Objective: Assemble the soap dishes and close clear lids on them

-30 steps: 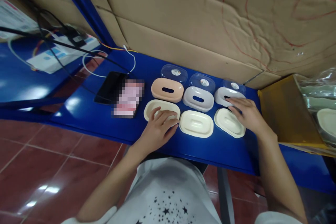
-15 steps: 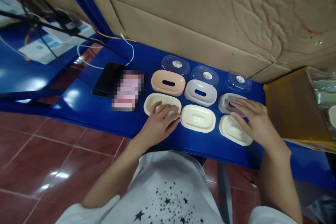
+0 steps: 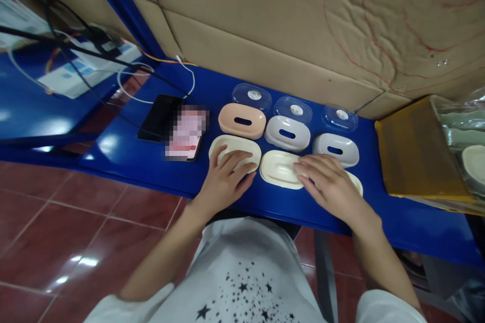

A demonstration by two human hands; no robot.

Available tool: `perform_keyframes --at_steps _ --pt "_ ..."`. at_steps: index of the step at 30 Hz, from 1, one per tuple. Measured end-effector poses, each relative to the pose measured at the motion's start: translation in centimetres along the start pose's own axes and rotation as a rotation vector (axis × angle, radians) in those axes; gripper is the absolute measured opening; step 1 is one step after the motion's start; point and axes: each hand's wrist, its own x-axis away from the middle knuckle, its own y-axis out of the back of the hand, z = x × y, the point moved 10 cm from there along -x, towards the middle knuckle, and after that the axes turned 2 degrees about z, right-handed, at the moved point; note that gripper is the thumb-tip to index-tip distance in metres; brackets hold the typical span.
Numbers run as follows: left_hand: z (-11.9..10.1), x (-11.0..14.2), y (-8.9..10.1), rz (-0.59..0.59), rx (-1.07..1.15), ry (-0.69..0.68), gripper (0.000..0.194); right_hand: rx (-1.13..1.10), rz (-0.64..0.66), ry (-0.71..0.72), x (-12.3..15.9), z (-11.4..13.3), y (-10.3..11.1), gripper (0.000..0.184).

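My left hand (image 3: 230,176) rests over the left cream oval soap-dish base (image 3: 216,145), fingers spread and bent over it. My right hand (image 3: 333,186) reaches across with fingers stretched out, their tips at the right edge of the middle cream base (image 3: 278,171); I cannot tell whether they touch it. Beneath the right hand, the right cream base (image 3: 355,181) is mostly hidden. Behind lies a row of slotted oval trays: a peach tray (image 3: 227,120), a pale grey tray (image 3: 273,133) and another grey tray (image 3: 346,149).
Clear lids with round stickers, such as the left lid (image 3: 242,97), lie at the back of the blue table (image 3: 170,176). A phone (image 3: 184,144) and a black device (image 3: 155,116) lie left. A cardboard box (image 3: 409,151) with wrapped parts stands right, and cardboard sheeting (image 3: 265,35) rises behind.
My right hand has moved left, from the right grey tray and right cream base to the middle cream base. The grey tray is now uncovered. My left hand has barely moved.
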Motion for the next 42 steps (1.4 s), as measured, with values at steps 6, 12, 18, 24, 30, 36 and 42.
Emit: perform_keyframes --at_steps 6,12,18,24,30,36,42 --pt "1.6 1.5 2.7 -0.076 -0.079 0.085 0.025 -0.003 0.074 0.205 -3.9 3.7 -2.5 0.032" --pt "3.4 2.7 3.0 -0.070 -0.130 0.128 0.027 0.093 0.037 0.223 -10.7 3.2 -4.2 0.033" --pt "5.1 3.0 2.2 0.014 -0.150 0.195 0.053 0.196 0.095 0.175 -15.0 1.1 -7.2 0.032" --pt "5.4 2.5 1.8 -0.001 -0.030 0.243 0.074 0.100 0.015 0.164 -15.5 0.2 -6.2 0.027" --pt "5.6 2.3 2.1 -0.130 0.073 0.234 0.108 -0.149 -0.070 0.135 -12.4 2.0 -3.3 0.027" --pt "5.9 2.4 2.1 -0.171 0.135 0.225 0.117 -0.154 -0.082 0.231 -9.4 4.8 -3.4 0.028" --pt "6.7 2.7 2.1 -0.161 0.181 0.309 0.110 -0.113 -0.045 0.290 -9.2 5.7 -5.1 0.030"
